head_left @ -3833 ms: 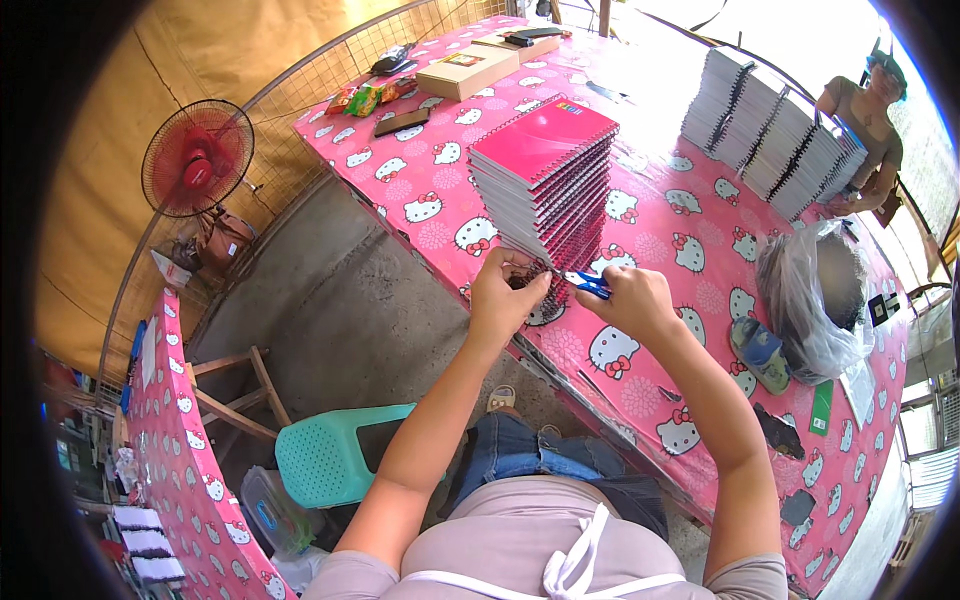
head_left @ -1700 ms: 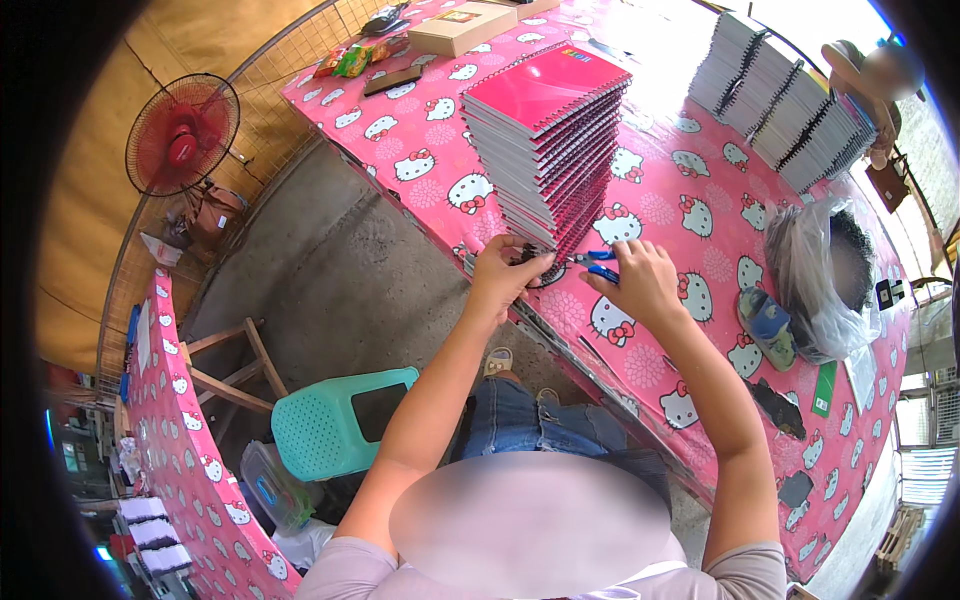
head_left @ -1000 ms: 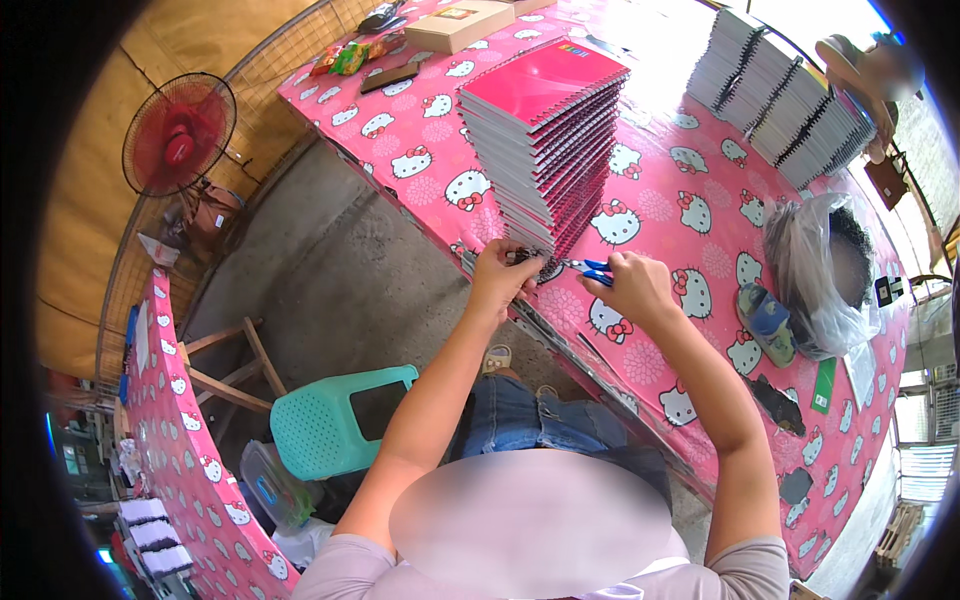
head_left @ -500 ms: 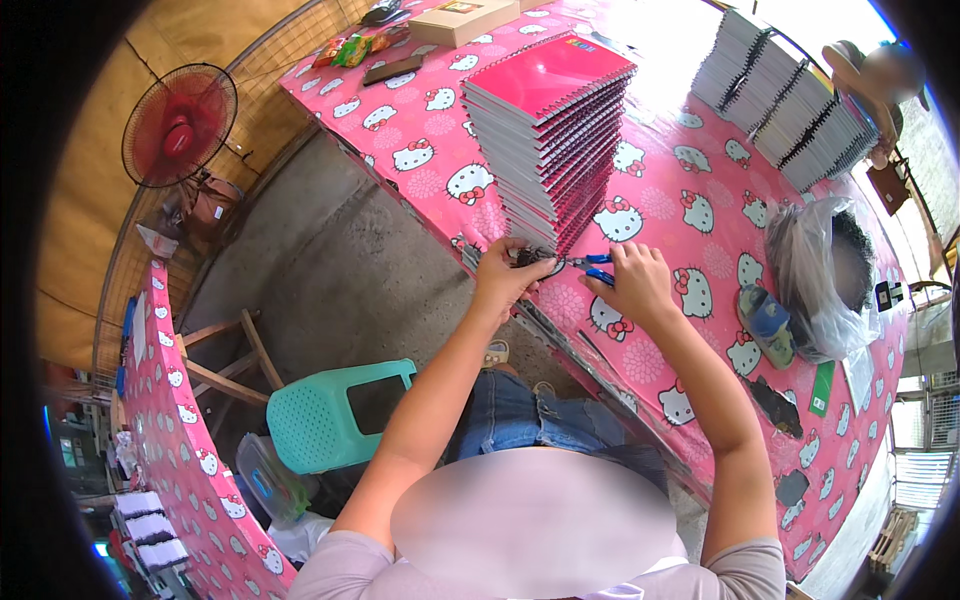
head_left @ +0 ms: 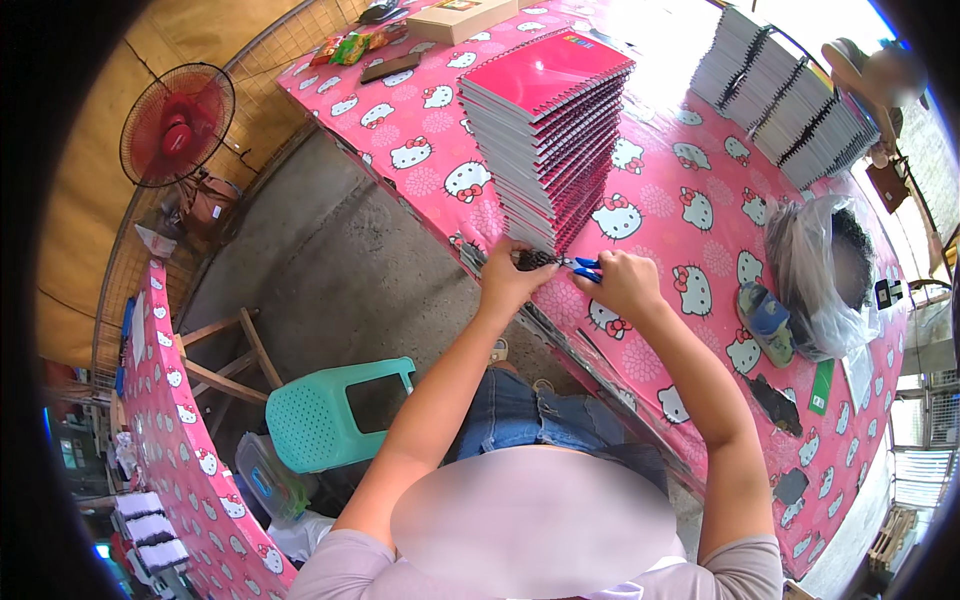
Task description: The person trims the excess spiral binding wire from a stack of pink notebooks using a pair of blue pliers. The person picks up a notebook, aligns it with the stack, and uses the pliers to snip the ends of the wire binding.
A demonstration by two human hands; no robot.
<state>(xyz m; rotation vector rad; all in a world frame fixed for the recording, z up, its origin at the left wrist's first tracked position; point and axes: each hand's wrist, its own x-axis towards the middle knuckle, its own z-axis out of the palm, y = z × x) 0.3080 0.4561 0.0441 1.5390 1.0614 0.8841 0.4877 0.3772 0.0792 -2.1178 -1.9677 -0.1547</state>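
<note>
A tall stack of spiral-bound notebooks (head_left: 545, 130) with pink-red covers stands on the pink table. At its near bottom corner my left hand (head_left: 508, 280) is closed on a dark, coiled bundle (head_left: 535, 260) that looks like black binding wire; the fingers partly hide it. Blue-handled pliers (head_left: 587, 268) are gripped in my right hand (head_left: 628, 284), handles pressed close together. Their tip points left and meets the dark bundle beside my left thumb. What the jaws hold is too small to make out.
More bound books (head_left: 780, 100) stand in rows at the far right, near another person (head_left: 850, 70). A plastic bag (head_left: 820, 300) and a slipper (head_left: 767, 325) lie on the right of the table (head_left: 650, 200). A green stool (head_left: 325, 420) stands at my left, a fan (head_left: 177, 125) beyond.
The pliers' handles have come closer together as my right fingers tightened. My right hand has shifted slightly left, while the left hand has turned a little at the same spot.
</note>
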